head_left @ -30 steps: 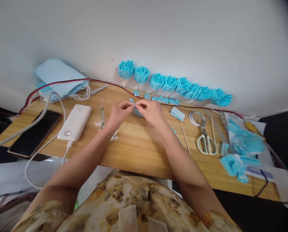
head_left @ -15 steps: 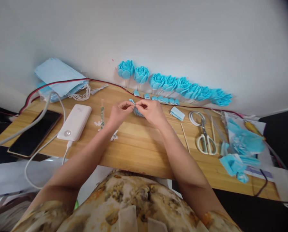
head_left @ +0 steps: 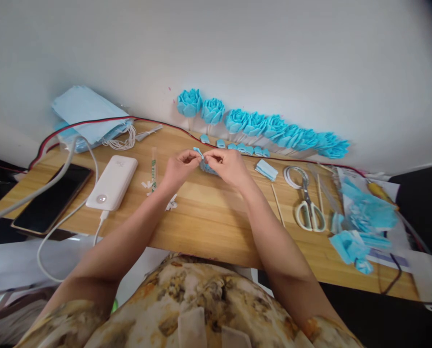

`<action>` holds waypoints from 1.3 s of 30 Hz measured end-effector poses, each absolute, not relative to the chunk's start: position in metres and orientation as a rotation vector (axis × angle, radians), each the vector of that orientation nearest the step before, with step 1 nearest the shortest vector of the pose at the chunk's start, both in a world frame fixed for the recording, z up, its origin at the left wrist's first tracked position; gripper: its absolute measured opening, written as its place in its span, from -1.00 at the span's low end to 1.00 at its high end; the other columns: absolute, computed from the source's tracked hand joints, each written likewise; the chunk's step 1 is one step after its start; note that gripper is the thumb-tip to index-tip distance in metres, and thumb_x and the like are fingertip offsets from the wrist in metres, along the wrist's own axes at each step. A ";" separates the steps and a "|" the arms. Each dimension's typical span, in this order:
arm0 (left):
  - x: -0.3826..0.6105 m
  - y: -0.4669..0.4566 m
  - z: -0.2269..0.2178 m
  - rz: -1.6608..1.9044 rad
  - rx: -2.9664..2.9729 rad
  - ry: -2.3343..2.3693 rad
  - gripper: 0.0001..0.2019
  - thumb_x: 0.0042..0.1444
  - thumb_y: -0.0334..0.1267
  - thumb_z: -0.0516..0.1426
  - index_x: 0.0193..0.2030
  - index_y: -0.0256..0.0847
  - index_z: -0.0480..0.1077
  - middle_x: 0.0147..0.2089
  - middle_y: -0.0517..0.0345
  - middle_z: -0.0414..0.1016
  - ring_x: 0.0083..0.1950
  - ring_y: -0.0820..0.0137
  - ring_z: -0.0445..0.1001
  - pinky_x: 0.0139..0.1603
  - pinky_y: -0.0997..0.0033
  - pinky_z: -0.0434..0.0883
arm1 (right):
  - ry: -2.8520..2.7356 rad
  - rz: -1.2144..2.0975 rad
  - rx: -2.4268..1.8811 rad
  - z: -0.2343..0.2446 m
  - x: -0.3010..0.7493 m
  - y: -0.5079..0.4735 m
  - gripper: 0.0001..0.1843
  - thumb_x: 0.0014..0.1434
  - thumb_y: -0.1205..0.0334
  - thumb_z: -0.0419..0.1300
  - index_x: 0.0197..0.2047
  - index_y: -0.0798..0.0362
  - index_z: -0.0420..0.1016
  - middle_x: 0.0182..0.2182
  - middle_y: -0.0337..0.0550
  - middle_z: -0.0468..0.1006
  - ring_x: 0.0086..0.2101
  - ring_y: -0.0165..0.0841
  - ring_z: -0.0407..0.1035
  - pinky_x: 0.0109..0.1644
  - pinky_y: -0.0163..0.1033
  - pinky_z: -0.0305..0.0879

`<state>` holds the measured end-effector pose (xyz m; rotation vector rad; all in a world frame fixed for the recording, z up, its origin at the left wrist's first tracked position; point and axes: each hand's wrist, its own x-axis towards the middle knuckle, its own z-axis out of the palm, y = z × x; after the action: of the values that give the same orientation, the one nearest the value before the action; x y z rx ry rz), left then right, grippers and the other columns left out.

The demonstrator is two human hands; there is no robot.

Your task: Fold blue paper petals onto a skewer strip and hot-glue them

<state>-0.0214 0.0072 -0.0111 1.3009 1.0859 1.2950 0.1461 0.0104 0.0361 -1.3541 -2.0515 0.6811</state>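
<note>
Between my two hands, over the middle of the wooden table (head_left: 208, 222), is a small piece of blue mask fabric (head_left: 198, 152). My left hand (head_left: 183, 166) pinches it from the left, fingers closed. My right hand (head_left: 226, 166) pinches it from the right with thumb and fingertips. More blue fabric (head_left: 207, 167) shows just under the fingertips, partly hidden by my right hand. Behind my hands lies a row of small folded blue petals (head_left: 245, 149). To the right of my right hand rests a flat stack of cut blue fabric (head_left: 266, 170).
Blue fabric roses on sticks (head_left: 254, 124) lean along the wall. Scissors (head_left: 308, 208), a wire coil (head_left: 292, 178), a thin stick (head_left: 278, 205) and blue scraps (head_left: 352, 246) lie right. Left are masks (head_left: 89, 111), a power bank (head_left: 112, 183), a phone (head_left: 52, 200) and cables.
Both hands stay in almost the same place, still pinching the blue fabric. The fingers have shifted only slightly.
</note>
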 end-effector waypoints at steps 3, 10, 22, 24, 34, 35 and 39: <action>-0.022 0.008 -0.011 1.290 1.298 1.090 -0.89 0.02 -0.21 0.24 -0.38 -0.20 0.49 -0.39 0.20 0.48 -0.33 0.44 0.40 -0.22 0.44 0.36 | -2.050 0.713 -1.317 0.035 0.148 0.012 -0.76 0.21 0.27 0.16 -0.27 0.09 0.68 -0.45 -0.21 0.62 -0.44 -0.39 0.38 -0.32 -0.29 0.19; -0.026 0.007 -0.007 1.247 1.327 1.038 -0.89 0.01 -0.21 0.26 -0.40 -0.19 0.47 -0.39 0.19 0.48 -0.33 0.43 0.41 -0.21 0.42 0.38 | -1.869 0.660 -1.262 0.037 0.165 0.023 -0.66 0.18 0.32 0.13 0.01 0.03 0.55 -0.12 -0.09 0.67 -0.13 -0.28 0.53 -0.04 -0.18 0.43; -0.029 0.003 -0.001 1.137 1.398 0.883 -0.82 0.01 -0.13 0.29 -0.40 -0.18 0.45 -0.37 0.19 0.50 -0.29 0.39 0.46 -0.12 0.37 0.41 | -2.075 0.905 -1.047 0.042 0.169 0.017 -0.50 0.19 0.31 0.13 0.21 -0.01 0.48 -0.09 -0.13 0.65 -0.07 -0.26 0.53 0.11 -0.09 0.41; -0.029 0.005 -0.003 1.169 1.360 0.898 -0.82 0.02 -0.13 0.29 -0.38 -0.18 0.46 -0.36 0.17 0.53 -0.28 0.39 0.49 -0.10 0.38 0.42 | -2.010 0.885 -1.072 0.040 0.168 0.019 -0.55 0.17 0.30 0.16 0.14 0.02 0.53 -0.13 -0.13 0.65 -0.12 -0.28 0.53 0.07 -0.11 0.42; -0.025 0.005 -0.005 1.213 1.296 0.985 -0.73 0.06 -0.03 0.28 -0.28 -0.20 0.50 -0.29 0.14 0.53 -0.19 0.36 0.47 -0.05 0.37 0.41 | -1.925 0.835 -1.113 0.034 0.160 0.021 -0.59 0.17 0.30 0.16 0.09 0.02 0.55 -0.18 -0.16 0.65 -0.16 -0.31 0.54 0.08 -0.13 0.42; -0.024 0.005 -0.005 1.211 1.291 0.997 -0.75 0.03 -0.06 0.29 -0.31 -0.19 0.48 -0.31 0.16 0.51 -0.22 0.38 0.45 -0.09 0.38 0.39 | -1.932 0.829 -1.121 0.033 0.159 0.020 -0.60 0.17 0.30 0.16 0.08 0.02 0.55 -0.18 -0.16 0.66 -0.16 -0.30 0.53 0.07 -0.12 0.42; -0.024 0.007 -0.008 1.239 1.273 1.015 -0.82 0.00 -0.15 0.28 -0.41 -0.18 0.43 -0.39 0.21 0.43 -0.31 0.42 0.36 -0.21 0.42 0.34 | -1.990 0.963 -1.048 0.036 0.163 0.018 -0.57 0.19 0.28 0.13 0.12 0.00 0.53 -0.10 -0.14 0.66 -0.12 -0.28 0.52 0.06 -0.12 0.41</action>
<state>-0.0242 0.0066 -0.0076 1.2726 1.0148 1.2393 0.1631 0.0184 0.0363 -1.0479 -1.9899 0.9633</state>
